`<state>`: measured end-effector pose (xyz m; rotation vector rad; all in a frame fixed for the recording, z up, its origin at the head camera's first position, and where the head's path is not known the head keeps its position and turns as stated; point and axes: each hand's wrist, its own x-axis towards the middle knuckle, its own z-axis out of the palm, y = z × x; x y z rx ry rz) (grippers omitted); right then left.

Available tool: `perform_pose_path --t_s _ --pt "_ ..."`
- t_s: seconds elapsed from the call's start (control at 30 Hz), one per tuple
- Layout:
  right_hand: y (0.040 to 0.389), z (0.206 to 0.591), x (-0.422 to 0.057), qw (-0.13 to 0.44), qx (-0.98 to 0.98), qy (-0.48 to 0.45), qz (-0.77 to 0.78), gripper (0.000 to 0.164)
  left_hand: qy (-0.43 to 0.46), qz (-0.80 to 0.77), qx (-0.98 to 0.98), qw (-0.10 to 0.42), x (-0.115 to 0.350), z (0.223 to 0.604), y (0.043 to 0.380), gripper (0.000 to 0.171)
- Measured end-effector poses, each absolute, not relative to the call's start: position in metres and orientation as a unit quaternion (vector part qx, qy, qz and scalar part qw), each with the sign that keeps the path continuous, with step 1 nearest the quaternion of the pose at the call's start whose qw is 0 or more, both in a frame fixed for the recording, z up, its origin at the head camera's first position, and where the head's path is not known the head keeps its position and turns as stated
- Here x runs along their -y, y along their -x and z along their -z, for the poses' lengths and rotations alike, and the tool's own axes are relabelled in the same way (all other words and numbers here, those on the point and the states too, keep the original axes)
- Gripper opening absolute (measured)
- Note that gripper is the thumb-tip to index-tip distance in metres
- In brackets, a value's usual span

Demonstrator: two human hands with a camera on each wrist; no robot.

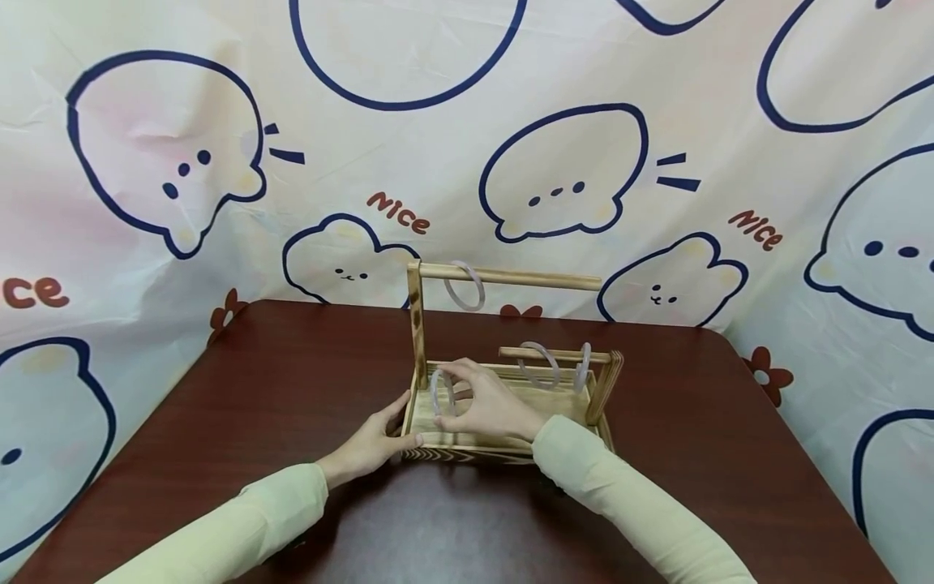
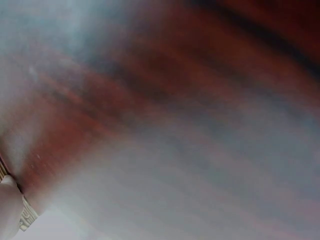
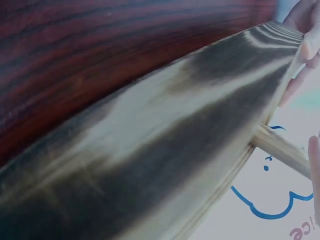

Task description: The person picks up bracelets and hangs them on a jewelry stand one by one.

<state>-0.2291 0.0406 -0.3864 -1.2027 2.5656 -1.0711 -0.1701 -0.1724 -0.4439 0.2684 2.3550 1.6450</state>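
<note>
A wooden jewelry stand (image 1: 417, 324) has a tray base, a tall post with an upper bar, and a shorter post with a lower bar. My left hand (image 1: 372, 442) grips the tray's left front corner, its thumb on the front side. Above the tray's left part, my right hand (image 1: 496, 401) pinches a pale translucent bangle (image 1: 434, 393) between thumb and fingers. Another bangle (image 1: 479, 288) hangs on the upper bar. On the lower bar hang a tilted bangle (image 1: 557, 373) and a bangle (image 1: 584, 369) near the post. The right wrist view shows the tray's streaked side (image 3: 165, 120) up close.
The stand rests on a dark red-brown table (image 1: 306, 365). Behind and beside it hangs a pale cloth (image 1: 438, 154) printed with blue cartoon outlines. The left wrist view is mostly blurred, with a fingertip (image 2: 9, 200) on the tray's edge at its lower left.
</note>
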Motion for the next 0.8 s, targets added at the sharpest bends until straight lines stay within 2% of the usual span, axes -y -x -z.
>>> perform_pose_path --t_s 0.4,0.63,0.73,0.8 --pt "0.223 0.37 -0.039 0.056 -0.793 0.424 0.434 0.068 -0.096 -0.565 -0.81 0.121 0.173 0.444 0.171 0.084" --pt "0.216 0.35 -0.046 -0.011 -0.806 0.425 0.411 0.071 -0.101 -0.566 -0.811 0.114 0.175 0.444 0.171 0.081" --pt "0.214 0.342 -0.052 -0.028 -0.801 0.426 0.42 0.07 -0.098 -0.56 -0.814 0.117 0.175 0.444 0.17 0.081" --pt "0.214 0.338 -0.055 -0.018 -0.784 0.425 0.452 0.069 -0.099 -0.558 -0.815 0.117 0.175 0.445 0.17 0.081"
